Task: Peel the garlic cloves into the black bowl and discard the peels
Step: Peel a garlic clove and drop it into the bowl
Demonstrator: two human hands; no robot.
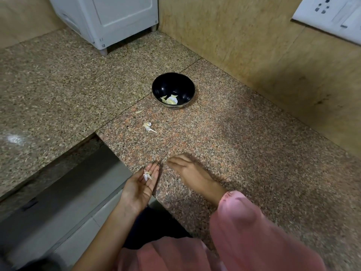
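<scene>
Papery white peels lie loose on the upturned, uncurled left hand; right hand flat, empty, on the worktop. Cloves in black bowl. Risk: a tilt spills peels; stray scrap may go overlooked.

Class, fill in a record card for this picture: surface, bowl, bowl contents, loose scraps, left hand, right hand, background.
surface: speckled granite counter
bowl: black bowl, upright on the counter, apart from both hands
bowl contents: a few pale garlic pieces
loose scraps: peel scrap and a smaller sliver on the counter, nearer the person than the bowl
left hand: left hand palm up, fingers relaxed, peels lying on it
right hand: right hand palm down, low at the counter, blurred, nothing seen in it
background: white appliance, socket plate
</scene>
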